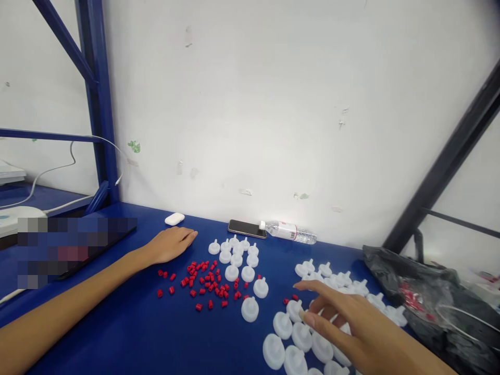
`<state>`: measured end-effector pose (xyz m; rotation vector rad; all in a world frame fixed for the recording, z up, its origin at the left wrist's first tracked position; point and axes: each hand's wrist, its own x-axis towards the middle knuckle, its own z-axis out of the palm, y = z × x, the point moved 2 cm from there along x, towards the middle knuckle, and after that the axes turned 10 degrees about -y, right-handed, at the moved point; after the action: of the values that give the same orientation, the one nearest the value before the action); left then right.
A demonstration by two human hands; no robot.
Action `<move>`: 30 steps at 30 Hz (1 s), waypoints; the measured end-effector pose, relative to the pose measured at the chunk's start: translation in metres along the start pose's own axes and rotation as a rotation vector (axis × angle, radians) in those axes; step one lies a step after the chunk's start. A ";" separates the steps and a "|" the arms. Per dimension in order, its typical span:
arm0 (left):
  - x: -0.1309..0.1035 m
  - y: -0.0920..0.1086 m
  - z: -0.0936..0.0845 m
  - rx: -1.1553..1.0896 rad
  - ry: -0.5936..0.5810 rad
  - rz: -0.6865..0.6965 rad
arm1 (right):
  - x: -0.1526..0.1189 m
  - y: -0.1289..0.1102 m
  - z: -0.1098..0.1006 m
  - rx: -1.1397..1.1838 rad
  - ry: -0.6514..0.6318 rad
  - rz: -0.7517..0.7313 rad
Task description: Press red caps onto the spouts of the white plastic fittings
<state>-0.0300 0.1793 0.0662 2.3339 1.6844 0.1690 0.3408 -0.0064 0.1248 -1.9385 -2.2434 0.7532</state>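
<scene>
Nearest the camera, the right hand point(351, 323) hovers with fingers spread and loosely open over a crowd of white discs point(308, 333), smooth, round plastic pieces each with a small stub; it grips nothing. To its right slumps a crinkled black bag point(422, 291). Further out, tiny red caps point(207, 284) lie scattered on the glossy blue table point(128, 323), beside a second cluster of discs point(238, 260). The left hand point(170, 245) rests flat, palm down, empty. Against the wall lie an earbud case point(174, 219), a phone point(247, 228) and a clear bottle point(289, 232).
</scene>
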 end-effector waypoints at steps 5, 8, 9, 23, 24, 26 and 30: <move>0.000 0.000 0.000 0.013 0.001 -0.003 | 0.001 -0.002 0.000 -0.008 0.004 0.007; 0.000 0.001 -0.001 0.024 -0.004 -0.007 | 0.000 -0.002 -0.001 -0.011 0.005 0.002; -0.001 0.001 -0.001 0.028 -0.005 -0.007 | 0.000 -0.002 -0.001 -0.009 0.002 0.006; 0.000 0.001 0.000 0.089 -0.009 -0.001 | 0.000 0.001 0.001 -0.007 0.006 0.012; 0.000 0.001 0.000 0.092 -0.010 0.000 | 0.000 0.001 0.001 -0.006 0.004 0.012; 0.000 0.001 -0.001 0.098 -0.013 0.003 | 0.001 0.003 0.001 -0.002 -0.002 0.014; -0.001 0.002 -0.001 0.110 -0.015 0.006 | 0.002 0.007 0.003 0.009 0.019 -0.005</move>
<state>-0.0288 0.1784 0.0680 2.4126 1.7199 0.0610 0.3462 -0.0047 0.1189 -1.9274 -2.2294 0.7392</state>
